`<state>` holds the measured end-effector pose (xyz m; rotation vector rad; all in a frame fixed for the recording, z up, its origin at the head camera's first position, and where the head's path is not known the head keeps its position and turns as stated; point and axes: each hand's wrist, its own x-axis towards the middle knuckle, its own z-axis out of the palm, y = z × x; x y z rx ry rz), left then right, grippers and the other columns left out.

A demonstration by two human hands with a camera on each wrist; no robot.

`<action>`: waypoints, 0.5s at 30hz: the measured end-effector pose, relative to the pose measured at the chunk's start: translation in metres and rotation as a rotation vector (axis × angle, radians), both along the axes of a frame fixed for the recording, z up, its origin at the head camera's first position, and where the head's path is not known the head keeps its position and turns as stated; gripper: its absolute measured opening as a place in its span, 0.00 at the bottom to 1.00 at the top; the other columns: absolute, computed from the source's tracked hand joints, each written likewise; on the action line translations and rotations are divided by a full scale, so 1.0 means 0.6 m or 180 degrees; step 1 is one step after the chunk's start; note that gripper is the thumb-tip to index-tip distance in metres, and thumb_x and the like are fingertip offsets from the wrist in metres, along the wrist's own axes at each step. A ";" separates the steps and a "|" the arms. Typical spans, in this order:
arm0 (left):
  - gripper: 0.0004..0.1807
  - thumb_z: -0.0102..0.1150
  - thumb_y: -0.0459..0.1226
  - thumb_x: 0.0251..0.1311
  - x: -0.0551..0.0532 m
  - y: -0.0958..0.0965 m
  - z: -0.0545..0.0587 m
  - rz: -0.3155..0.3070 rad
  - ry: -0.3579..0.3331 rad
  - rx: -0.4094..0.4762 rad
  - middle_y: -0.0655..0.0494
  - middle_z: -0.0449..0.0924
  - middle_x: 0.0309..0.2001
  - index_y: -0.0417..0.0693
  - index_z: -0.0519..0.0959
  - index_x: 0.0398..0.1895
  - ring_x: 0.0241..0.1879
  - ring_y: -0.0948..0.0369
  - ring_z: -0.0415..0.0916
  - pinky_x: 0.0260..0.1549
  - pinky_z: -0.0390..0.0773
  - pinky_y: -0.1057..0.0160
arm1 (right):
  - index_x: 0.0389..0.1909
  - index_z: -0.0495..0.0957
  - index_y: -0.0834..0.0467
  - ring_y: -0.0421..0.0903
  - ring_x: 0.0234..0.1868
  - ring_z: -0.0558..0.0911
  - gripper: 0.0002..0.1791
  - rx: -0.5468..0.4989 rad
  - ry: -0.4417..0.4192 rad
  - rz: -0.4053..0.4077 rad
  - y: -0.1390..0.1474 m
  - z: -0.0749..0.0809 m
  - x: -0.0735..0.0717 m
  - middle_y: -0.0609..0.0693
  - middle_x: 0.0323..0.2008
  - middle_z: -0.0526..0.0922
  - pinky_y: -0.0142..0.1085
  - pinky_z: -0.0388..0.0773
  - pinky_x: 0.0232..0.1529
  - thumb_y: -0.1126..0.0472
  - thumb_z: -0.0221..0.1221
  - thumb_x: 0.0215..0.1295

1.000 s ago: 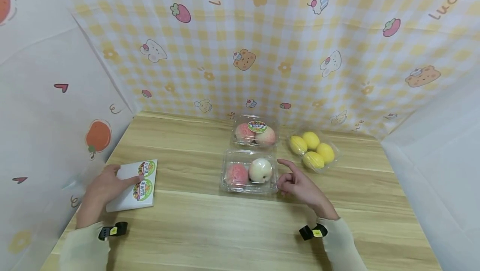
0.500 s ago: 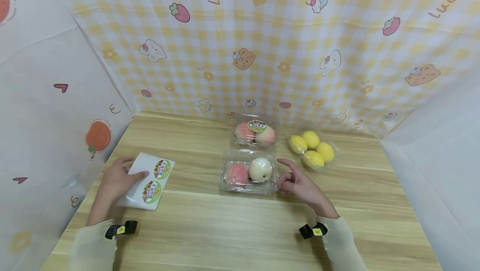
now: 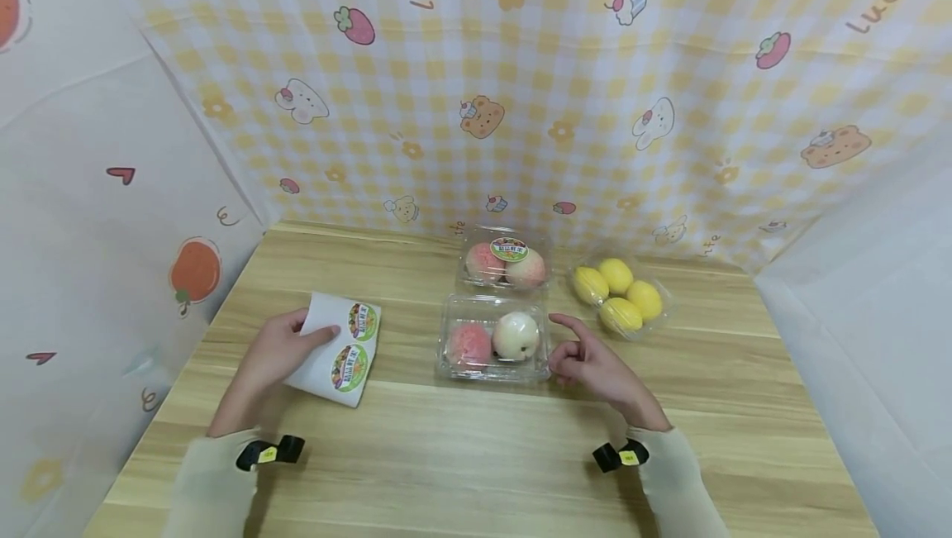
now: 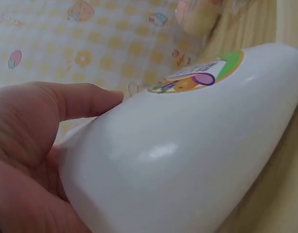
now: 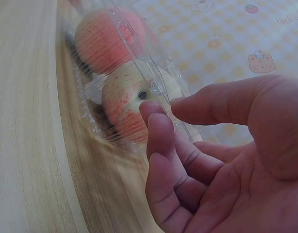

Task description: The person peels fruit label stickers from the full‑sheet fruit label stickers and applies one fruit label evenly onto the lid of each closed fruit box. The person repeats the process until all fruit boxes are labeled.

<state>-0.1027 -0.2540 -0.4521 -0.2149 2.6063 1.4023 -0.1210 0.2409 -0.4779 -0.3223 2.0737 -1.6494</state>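
A person's left hand [image 3: 271,354] is grasping a curled white sticker sheet [image 3: 338,348], thumb on top, holding it just above the wooden table [image 3: 461,455] left of centre; two round fruit labels are showing on the sheet. The right hand [image 3: 595,368] is resting loosely curled and holding nothing, fingertips [image 5: 151,109] touching the right edge of a clear clamshell box [image 3: 492,338] containing two peaches. A second labelled peach box [image 3: 506,259] is sitting just behind it, with a pack of lemons [image 3: 619,294] lying to the right.

left hand [image 3: 278,352] holds a sticker sheet [image 3: 336,348]; right hand [image 3: 595,368] rests beside the peach box [image 3: 494,338].
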 end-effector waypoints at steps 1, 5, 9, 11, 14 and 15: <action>0.25 0.65 0.43 0.79 -0.001 0.006 0.002 -0.0011 -0.0005 0.0061 0.45 0.89 0.43 0.31 0.80 0.66 0.37 0.56 0.86 0.34 0.85 0.58 | 0.87 0.47 0.64 0.47 0.39 0.85 0.44 0.0002 -0.0003 -0.0007 0.000 0.000 0.000 0.67 0.44 0.85 0.37 0.86 0.43 0.76 0.55 0.76; 0.26 0.64 0.43 0.80 0.000 0.028 0.014 -0.0115 0.0036 0.0252 0.42 0.89 0.47 0.32 0.77 0.69 0.39 0.55 0.87 0.34 0.86 0.57 | 0.87 0.48 0.65 0.46 0.39 0.85 0.43 -0.0025 -0.0004 -0.0028 -0.002 -0.001 0.001 0.64 0.43 0.86 0.36 0.86 0.43 0.76 0.55 0.75; 0.26 0.63 0.42 0.81 0.002 0.049 0.026 -0.0249 0.0126 0.0388 0.42 0.89 0.48 0.32 0.76 0.71 0.40 0.54 0.88 0.33 0.86 0.57 | 0.86 0.48 0.66 0.46 0.39 0.85 0.43 -0.0064 0.0011 -0.0025 -0.002 -0.003 0.001 0.62 0.42 0.86 0.37 0.86 0.43 0.76 0.55 0.75; 0.25 0.63 0.42 0.81 0.003 0.061 0.032 -0.0303 0.0160 0.0435 0.42 0.89 0.48 0.33 0.77 0.71 0.40 0.54 0.88 0.34 0.87 0.57 | 0.86 0.48 0.67 0.46 0.39 0.85 0.43 -0.0072 0.0011 -0.0021 -0.003 -0.003 0.001 0.62 0.42 0.86 0.37 0.86 0.43 0.76 0.55 0.75; 0.24 0.63 0.40 0.79 0.004 0.077 0.043 -0.0373 0.0223 0.0514 0.41 0.89 0.48 0.32 0.78 0.69 0.40 0.53 0.89 0.34 0.88 0.56 | 0.86 0.48 0.66 0.46 0.39 0.85 0.43 -0.0070 -0.0017 -0.0028 -0.003 -0.003 0.000 0.61 0.42 0.86 0.37 0.86 0.44 0.76 0.55 0.75; 0.23 0.64 0.39 0.79 0.004 0.083 0.046 -0.0390 0.0237 0.0538 0.41 0.89 0.48 0.33 0.78 0.68 0.40 0.52 0.89 0.34 0.88 0.55 | 0.86 0.48 0.66 0.46 0.39 0.85 0.43 -0.0069 -0.0028 -0.0036 -0.003 -0.004 0.000 0.61 0.42 0.86 0.37 0.86 0.44 0.76 0.55 0.75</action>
